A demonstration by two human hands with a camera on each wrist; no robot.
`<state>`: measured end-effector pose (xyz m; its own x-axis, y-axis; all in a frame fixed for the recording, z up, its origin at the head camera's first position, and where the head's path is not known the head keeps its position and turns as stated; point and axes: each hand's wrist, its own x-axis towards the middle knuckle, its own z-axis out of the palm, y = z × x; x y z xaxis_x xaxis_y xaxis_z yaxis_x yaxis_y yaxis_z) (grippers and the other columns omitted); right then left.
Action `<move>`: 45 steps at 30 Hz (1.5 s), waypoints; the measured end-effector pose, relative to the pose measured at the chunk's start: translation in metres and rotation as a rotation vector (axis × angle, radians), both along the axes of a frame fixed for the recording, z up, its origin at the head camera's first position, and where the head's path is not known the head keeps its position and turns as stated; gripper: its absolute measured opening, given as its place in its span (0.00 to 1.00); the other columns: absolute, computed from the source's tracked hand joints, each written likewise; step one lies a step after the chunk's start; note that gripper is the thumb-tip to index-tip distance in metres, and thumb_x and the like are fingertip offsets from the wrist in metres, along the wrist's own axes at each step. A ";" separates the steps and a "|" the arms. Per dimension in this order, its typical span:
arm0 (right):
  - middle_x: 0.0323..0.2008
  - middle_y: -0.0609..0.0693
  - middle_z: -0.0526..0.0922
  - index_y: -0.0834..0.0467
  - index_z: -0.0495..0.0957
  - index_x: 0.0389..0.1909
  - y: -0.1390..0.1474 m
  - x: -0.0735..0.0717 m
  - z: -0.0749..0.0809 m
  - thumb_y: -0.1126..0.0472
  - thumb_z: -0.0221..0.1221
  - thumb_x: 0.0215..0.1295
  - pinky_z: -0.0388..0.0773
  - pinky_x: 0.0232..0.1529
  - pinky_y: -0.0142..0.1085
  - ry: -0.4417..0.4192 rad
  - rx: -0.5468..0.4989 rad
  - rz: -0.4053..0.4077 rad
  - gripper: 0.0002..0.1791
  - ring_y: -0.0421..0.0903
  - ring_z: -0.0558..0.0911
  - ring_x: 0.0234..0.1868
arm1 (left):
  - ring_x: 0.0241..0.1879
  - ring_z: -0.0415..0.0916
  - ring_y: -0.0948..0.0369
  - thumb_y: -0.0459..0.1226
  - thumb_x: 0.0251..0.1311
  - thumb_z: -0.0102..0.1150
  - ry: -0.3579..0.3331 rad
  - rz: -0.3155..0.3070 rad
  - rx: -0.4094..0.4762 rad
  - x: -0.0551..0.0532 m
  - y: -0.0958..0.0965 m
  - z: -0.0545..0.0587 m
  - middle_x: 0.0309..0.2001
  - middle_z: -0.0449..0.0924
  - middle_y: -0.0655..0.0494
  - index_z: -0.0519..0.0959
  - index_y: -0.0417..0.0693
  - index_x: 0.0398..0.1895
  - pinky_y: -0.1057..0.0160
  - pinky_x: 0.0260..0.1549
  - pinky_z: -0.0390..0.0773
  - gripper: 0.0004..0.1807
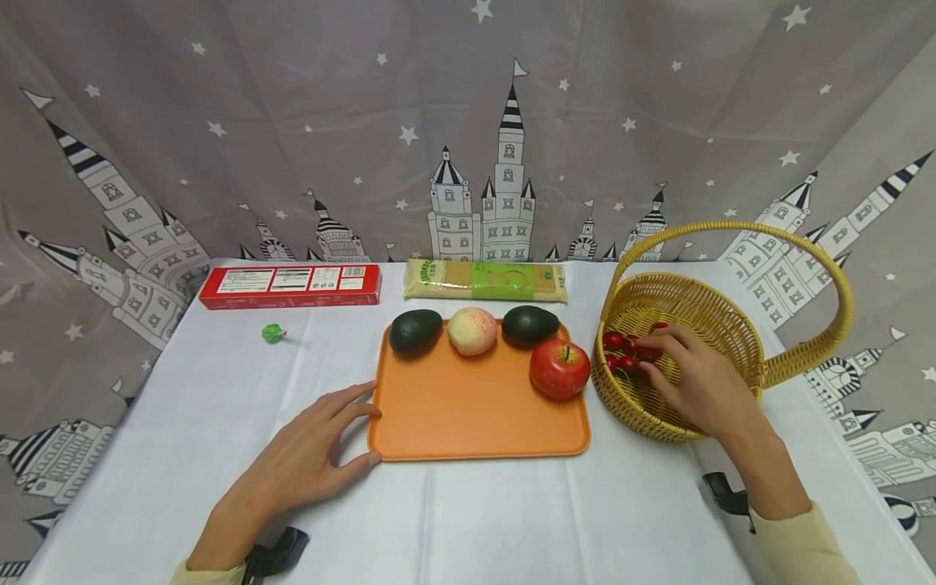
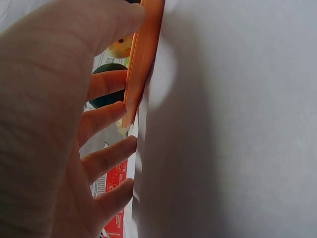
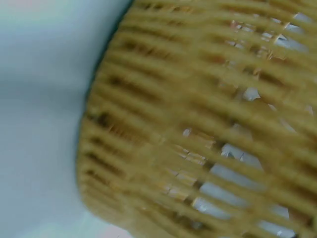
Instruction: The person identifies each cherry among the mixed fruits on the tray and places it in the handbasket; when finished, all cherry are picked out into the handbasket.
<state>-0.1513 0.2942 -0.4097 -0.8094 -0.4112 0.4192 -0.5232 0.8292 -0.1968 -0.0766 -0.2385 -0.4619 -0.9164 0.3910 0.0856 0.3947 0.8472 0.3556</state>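
Note:
Over the wicker basket, my right hand reaches in from the near right side. Its thumb and fingertips pinch at some red cherries lying on the basket's left side; part of the bunch is hidden by the fingers. My left hand rests at the left edge of the orange tray, thumb and fingertips touching the rim, fingers spread and loosely bent. In the left wrist view the fingers lie beside the tray's edge. The right wrist view shows only the basket's weave, blurred.
Along the tray's far edge lie an avocado, a peach and another avocado; a red apple sits at its right. Behind are a red box and a noodle pack. A small green-wrapped candy lies left.

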 end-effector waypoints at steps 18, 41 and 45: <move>0.57 0.67 0.76 0.62 0.81 0.57 0.028 -0.016 -0.006 0.66 0.72 0.66 0.84 0.46 0.64 -0.285 0.015 -0.206 0.20 0.65 0.80 0.46 | 0.73 0.71 0.47 0.61 0.61 0.73 -0.020 0.013 -0.004 -0.003 0.001 0.000 0.79 0.69 0.54 0.81 0.62 0.63 0.35 0.69 0.76 0.30; 0.56 0.69 0.78 0.61 0.81 0.56 0.029 -0.021 -0.011 0.64 0.72 0.65 0.83 0.54 0.67 -0.467 0.101 -0.191 0.20 0.66 0.80 0.50 | 0.73 0.72 0.49 0.60 0.61 0.74 -0.006 0.010 -0.009 -0.003 0.001 -0.002 0.79 0.69 0.55 0.82 0.61 0.62 0.37 0.69 0.76 0.29; 0.56 0.69 0.80 0.61 0.82 0.57 0.030 -0.022 -0.010 0.63 0.73 0.65 0.81 0.57 0.68 -0.462 0.095 -0.182 0.21 0.68 0.81 0.53 | 0.73 0.72 0.49 0.59 0.61 0.74 0.001 0.007 -0.001 -0.003 0.001 -0.002 0.79 0.69 0.55 0.81 0.61 0.62 0.37 0.69 0.77 0.29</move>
<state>-0.1736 0.3240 -0.4194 -0.9637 -0.2652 -0.0319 -0.2447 0.9243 -0.2928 -0.0800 -0.2373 -0.4642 -0.9190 0.3849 0.0856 0.3892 0.8504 0.3540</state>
